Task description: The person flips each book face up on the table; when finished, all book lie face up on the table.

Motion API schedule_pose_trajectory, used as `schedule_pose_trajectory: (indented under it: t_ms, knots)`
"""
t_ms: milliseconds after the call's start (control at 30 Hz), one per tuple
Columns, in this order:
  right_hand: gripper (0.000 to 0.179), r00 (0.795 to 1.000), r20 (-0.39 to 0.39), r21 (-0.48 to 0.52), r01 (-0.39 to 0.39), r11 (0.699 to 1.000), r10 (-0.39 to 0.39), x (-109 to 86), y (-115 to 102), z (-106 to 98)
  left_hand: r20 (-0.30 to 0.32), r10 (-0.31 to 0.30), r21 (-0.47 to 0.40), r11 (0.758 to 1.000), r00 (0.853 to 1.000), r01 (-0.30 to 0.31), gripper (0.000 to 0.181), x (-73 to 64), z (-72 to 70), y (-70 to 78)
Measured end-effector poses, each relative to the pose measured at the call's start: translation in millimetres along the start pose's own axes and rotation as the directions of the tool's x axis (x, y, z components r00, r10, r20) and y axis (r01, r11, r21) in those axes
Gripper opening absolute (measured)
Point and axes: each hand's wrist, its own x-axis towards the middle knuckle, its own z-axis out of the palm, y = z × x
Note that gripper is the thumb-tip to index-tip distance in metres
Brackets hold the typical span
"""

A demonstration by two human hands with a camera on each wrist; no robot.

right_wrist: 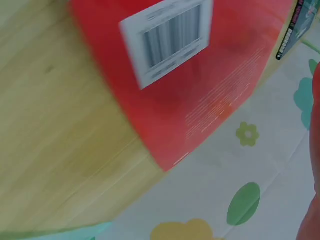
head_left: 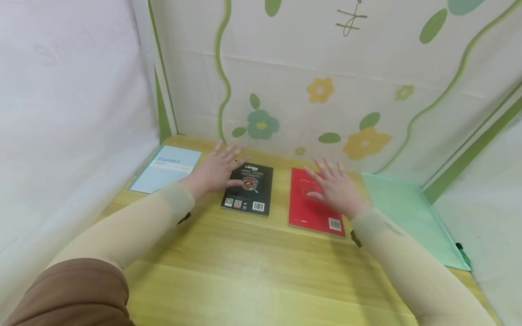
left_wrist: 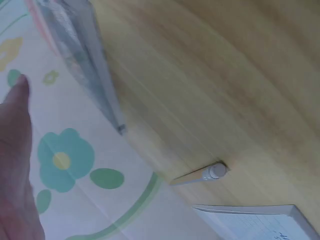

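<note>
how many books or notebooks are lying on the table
3: a light blue one at the left, a black one in the middle and a red one to its right. No others are visible, though something small could be hidden.

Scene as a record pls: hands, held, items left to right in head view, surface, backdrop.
left hand: fingers spread, overlapping black book in head view
right hand: fingers spread, over red book; contact unclear
held: nothing visible
items: blue booklet, black book, red book, green pouch
left wrist only: pen-like item on table, type unclear
surface: wooden table
backdrop: flowered white cloth
</note>
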Motion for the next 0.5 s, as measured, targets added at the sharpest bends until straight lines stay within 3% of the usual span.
schedule_pose_trajectory:
  t_ms: [167, 333, 500]
  knots:
    - [0.087, 1.000, 0.014, 0.057, 0.003, 0.998, -0.004, 23.5, -9, -4, 0.059, -0.012, 0.021, 1.000, 0.998, 0.011, 0.092, -14.3, -5.9, 3.0]
    - [0.081, 0.999, 0.032, 0.132, -0.002, 0.991, -0.002, 55.4, -26, -7, 0.132, -0.022, -0.071, 0.997, 0.991, 0.031, 0.096, -28.8, -7.6, 12.1]
    - [0.074, 0.996, 0.088, 0.246, -0.049, 0.968, 0.028, 81.3, -46, -1, 0.138, -0.028, -0.185, 0.981, 0.990, 0.054, 0.074, -39.3, -12.7, 21.8]
